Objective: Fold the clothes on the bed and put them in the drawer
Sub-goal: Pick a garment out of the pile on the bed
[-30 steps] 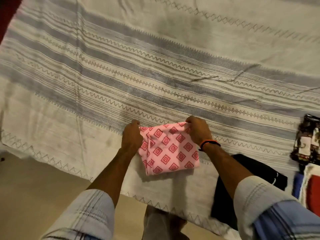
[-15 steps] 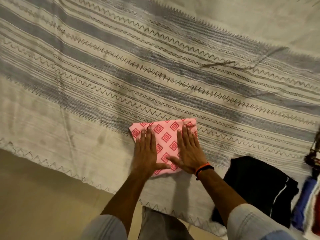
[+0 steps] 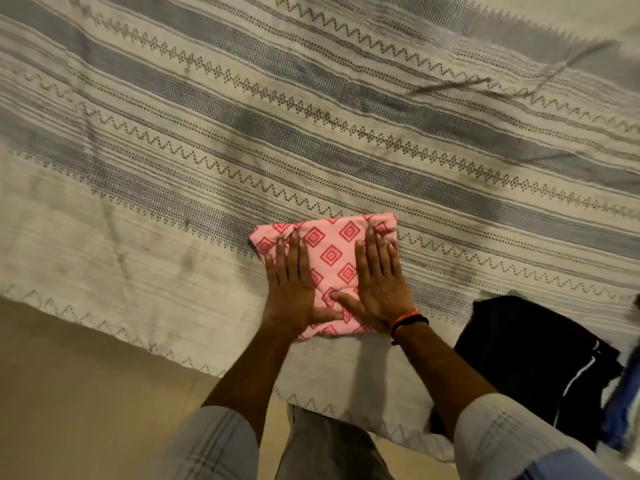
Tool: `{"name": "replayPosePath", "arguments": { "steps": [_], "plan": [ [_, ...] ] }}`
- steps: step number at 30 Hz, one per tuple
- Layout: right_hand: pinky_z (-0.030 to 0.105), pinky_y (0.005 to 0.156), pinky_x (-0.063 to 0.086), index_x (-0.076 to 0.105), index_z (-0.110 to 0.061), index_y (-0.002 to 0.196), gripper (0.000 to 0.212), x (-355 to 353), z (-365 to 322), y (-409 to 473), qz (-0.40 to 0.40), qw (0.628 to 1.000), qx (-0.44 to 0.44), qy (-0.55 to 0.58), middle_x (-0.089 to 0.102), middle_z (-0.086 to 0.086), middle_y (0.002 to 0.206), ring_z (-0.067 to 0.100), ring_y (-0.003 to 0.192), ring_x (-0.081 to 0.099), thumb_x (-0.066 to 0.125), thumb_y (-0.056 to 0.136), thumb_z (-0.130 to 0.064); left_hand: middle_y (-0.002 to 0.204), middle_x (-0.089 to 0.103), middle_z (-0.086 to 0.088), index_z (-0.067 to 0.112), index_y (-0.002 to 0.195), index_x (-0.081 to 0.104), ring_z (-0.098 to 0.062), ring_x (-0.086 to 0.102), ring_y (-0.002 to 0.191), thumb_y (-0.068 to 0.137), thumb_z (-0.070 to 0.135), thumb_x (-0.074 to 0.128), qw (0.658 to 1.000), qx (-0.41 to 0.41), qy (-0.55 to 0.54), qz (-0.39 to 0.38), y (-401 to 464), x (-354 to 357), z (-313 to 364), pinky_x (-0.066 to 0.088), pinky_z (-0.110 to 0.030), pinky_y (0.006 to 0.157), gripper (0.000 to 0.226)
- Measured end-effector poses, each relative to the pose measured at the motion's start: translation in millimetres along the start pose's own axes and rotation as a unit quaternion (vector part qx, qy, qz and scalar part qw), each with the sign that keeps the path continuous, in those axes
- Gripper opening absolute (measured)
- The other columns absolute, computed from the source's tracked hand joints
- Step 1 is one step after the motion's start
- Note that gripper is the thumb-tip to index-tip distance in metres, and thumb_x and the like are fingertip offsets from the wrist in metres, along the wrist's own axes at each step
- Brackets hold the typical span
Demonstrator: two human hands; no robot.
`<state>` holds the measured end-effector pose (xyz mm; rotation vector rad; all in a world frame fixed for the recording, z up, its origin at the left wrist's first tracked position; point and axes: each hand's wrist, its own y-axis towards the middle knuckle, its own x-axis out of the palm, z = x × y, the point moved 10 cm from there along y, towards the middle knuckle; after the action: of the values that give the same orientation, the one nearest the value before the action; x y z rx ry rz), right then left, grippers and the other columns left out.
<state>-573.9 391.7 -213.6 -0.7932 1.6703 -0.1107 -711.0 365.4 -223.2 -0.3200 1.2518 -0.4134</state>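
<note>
A pink cloth with red diamond print [image 3: 332, 252] lies folded into a small square near the bed's front edge. My left hand [image 3: 294, 289] presses flat on its left half with straight fingers. On the right half my right hand [image 3: 379, 285] also lies flat, its thumb reaching across toward the left hand. An orange and black band circles the right wrist. The bed [image 3: 311, 116] is covered by a cream sheet with grey stripes and zigzag lines. No drawer is in view.
A black garment with a white stripe [image 3: 533, 355] lies at the bed's front right, beside my right forearm. A blue cloth [image 3: 623, 410] shows at the right border. Beige floor [image 3: 86, 393] runs along the bed's front edge at lower left.
Both hands let go of the cloth's far corners and came down flat on the folded cloth. Since half a second ago they have stayed pressing it; the camera moved closer.
</note>
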Motion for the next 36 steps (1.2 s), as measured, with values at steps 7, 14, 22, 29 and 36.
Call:
{"name": "replayPosePath", "arguments": {
  "steps": [7,14,22,29,36],
  "plan": [
    [0.057,0.107,0.040,0.041,0.002,0.135,0.066,-62.6,22.2,-35.2,0.137,0.962,0.133,0.196,0.042,0.026,0.139,0.042,0.129,0.041,0.068,0.086,-0.033,0.155,0.021,-0.019,0.007,0.151,0.019,-0.031,0.021,0.143,0.057,0.081,0.069,0.962,-0.138,-0.199,0.122,-35.8,-54.3,-23.8,0.023,-0.044,0.113,0.129],
    [0.039,0.093,0.046,0.046,-0.008,0.124,0.066,-35.0,66.8,-48.1,0.098,0.872,0.315,0.362,0.049,0.010,0.123,0.025,0.111,0.050,0.082,0.074,-0.031,0.107,0.071,-0.002,0.007,0.114,0.058,-0.017,0.071,0.091,0.049,0.054,0.092,0.773,-0.361,-0.513,0.097,-60.1,-11.4,-55.3,0.061,-0.036,0.069,0.087],
    [0.029,0.075,0.047,0.053,-0.016,0.118,0.057,-8.0,56.4,-35.6,0.022,0.825,0.334,0.455,0.068,-0.003,0.106,0.021,0.095,0.064,0.081,0.074,-0.038,0.103,0.074,-0.001,0.018,0.112,0.067,-0.022,0.071,0.094,0.055,0.032,0.093,0.722,-0.391,-0.570,-0.014,-45.2,9.1,-49.4,0.059,-0.049,0.082,0.064],
    [0.031,0.083,0.044,0.053,-0.014,0.124,0.041,-27.3,48.7,-40.1,0.031,0.830,0.300,0.468,0.062,-0.003,0.106,0.019,0.096,0.058,0.070,0.088,-0.024,0.116,0.071,-0.002,0.020,0.129,0.054,-0.024,0.068,0.104,0.071,0.021,0.084,0.717,-0.326,-0.615,-0.044,-34.2,-6.0,-24.1,0.055,-0.055,0.089,0.066],
    [0.037,0.088,0.050,0.053,-0.016,0.127,0.043,-67.2,61.4,-67.2,0.068,0.820,0.300,0.484,0.064,-0.002,0.111,0.021,0.100,0.061,0.070,0.089,-0.028,0.118,0.070,-0.006,0.022,0.116,0.063,-0.025,0.067,0.107,0.082,0.006,0.076,0.726,-0.259,-0.635,-0.055,-27.5,-47.0,19.9,0.054,-0.055,0.089,0.039]
  ]
}}
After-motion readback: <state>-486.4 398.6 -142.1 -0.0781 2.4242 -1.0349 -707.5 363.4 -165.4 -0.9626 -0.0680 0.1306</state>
